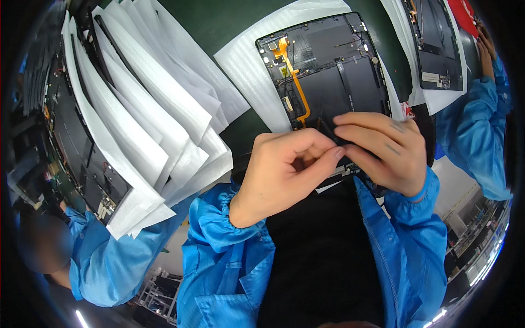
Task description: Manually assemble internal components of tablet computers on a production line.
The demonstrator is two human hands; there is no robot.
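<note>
A black device housing [322, 71], thin and flat like a tablet or laptop shell, lies with its inside up in front of me. An orange flex cable [298, 87] runs down its left part. Over the housing's near edge, my left hand [287, 172] is closed in a pinch of thumb and forefinger. My right hand [388, 153] meets it there, its thumb and fingertips drawn together beside the left fingertips. Whatever lies between the fingers is too small or hidden to name. Both hands cover part of the housing's near side.
White foam sheets [246, 60] lie under the housing on the dark green table [202, 22]. A leaning row of wrapped housings [153, 98] stands at left. Another open housing [435, 44] lies at right. Blue-sleeved co-workers sit on both sides; one sleeve [476, 120] is at right.
</note>
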